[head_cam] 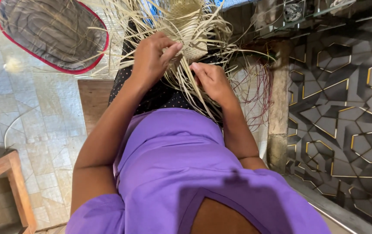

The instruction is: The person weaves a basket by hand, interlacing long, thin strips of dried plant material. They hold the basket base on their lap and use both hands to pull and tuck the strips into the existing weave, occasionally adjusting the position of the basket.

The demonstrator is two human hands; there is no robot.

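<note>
A partly woven piece of pale straw (191, 27) rests on my lap, with many loose strips (212, 47) fanning out from it. My left hand (151, 56) grips the strips at the woven part's lower left, fingers curled over them. Just to the right, my right hand (209, 78) pinches a few strips below the weave. I wear a purple top (173, 160) and dark dotted cloth (164, 95) over my legs.
A grey quilted mat with a red rim (51, 32) lies on the tiled floor at upper left. A wooden stool (4, 182) stands at lower left. A patterned wall (341, 108) and a post (279, 104) rise at right. Reddish strips (259, 95) hang near the post.
</note>
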